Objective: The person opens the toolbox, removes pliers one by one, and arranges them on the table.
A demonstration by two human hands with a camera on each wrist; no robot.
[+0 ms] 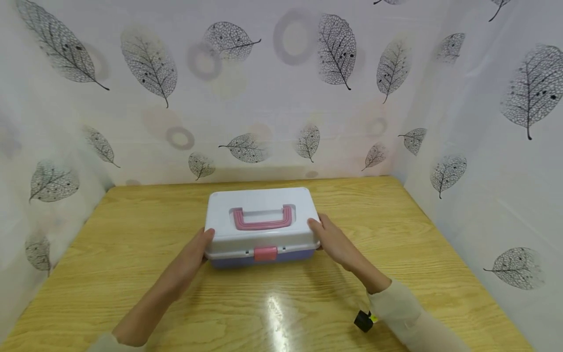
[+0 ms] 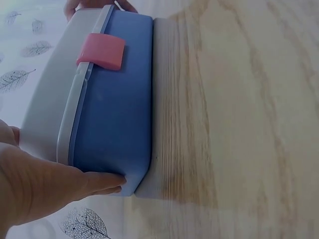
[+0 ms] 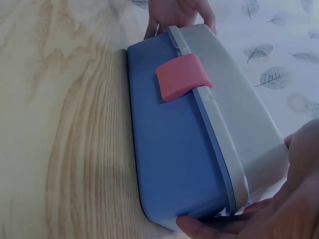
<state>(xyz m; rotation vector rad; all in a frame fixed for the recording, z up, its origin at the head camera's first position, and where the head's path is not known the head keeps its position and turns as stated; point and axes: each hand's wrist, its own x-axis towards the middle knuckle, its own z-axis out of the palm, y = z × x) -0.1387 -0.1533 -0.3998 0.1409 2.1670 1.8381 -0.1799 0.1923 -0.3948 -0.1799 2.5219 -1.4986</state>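
A plastic carry case (image 1: 259, 196) lies flat on the table in the head view, its lid closed. It has a white lid, a blue-purple base, a pink handle (image 1: 264, 226) folded down into the top and a pink latch (image 1: 266, 253) at the front. My left hand (image 1: 193, 254) grips the left end, thumb on the lid and fingers low on the side. On the right end, my right hand (image 1: 335, 242) holds in the same way. Both wrist views show fingertips (image 3: 195, 227) reaching down the blue base (image 2: 114, 114).
The wooden table (image 1: 132, 274) extends around the case on every side. A leaf-printed white curtain (image 1: 272, 107) hangs behind the table and along both sides. Beside the right sleeve is a small black cube (image 1: 363, 321) with a yellow-green bit.
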